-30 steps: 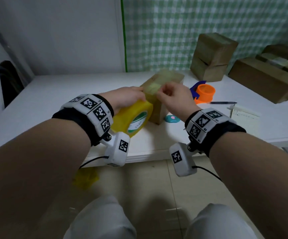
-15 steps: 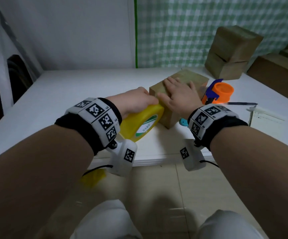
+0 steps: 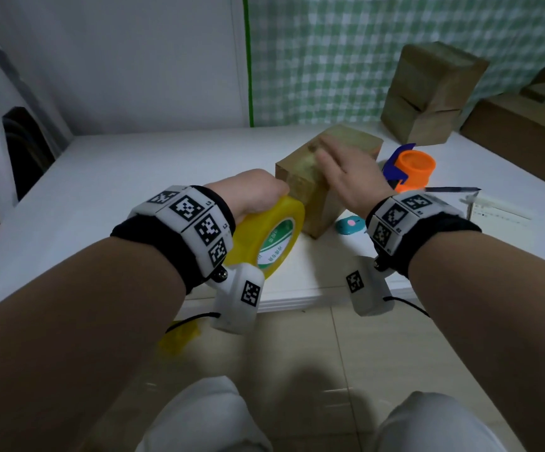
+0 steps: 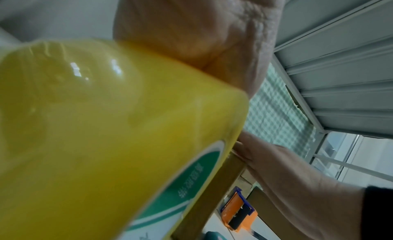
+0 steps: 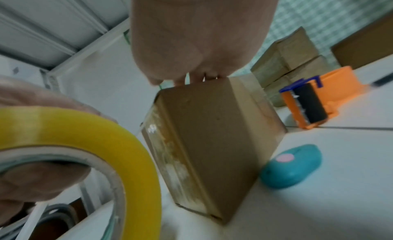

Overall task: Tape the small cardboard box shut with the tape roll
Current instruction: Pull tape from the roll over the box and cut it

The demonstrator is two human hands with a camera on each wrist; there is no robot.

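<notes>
The small cardboard box (image 3: pixel 313 194) (image 5: pixel 212 142) stands on the white table (image 3: pixel 117 190), with clear tape shining along its near-left edge. My right hand (image 3: pixel 342 174) lies flat on the box top with its fingers straight. My left hand (image 3: pixel 258 194) grips the yellow tape roll (image 3: pixel 264 236) (image 4: pixel 106 142) (image 5: pixel 85 134) right at the box's near-left corner. The roll is tilted, and its green label faces me. In the right wrist view, left-hand fingers reach through the roll's core.
An orange and blue tape dispenser (image 3: pixel 408 168) (image 5: pixel 314 102) stands just right of the box. A small teal object (image 3: pixel 349 223) (image 5: pixel 291 166) lies by the box's near side. A pen (image 3: pixel 450 189), paper and larger cardboard boxes (image 3: pixel 427 93) sit further right.
My right hand went from pinching at the box's near top edge to lying flat on its top, then slid further back. The left hand stayed on the roll beside the box.
</notes>
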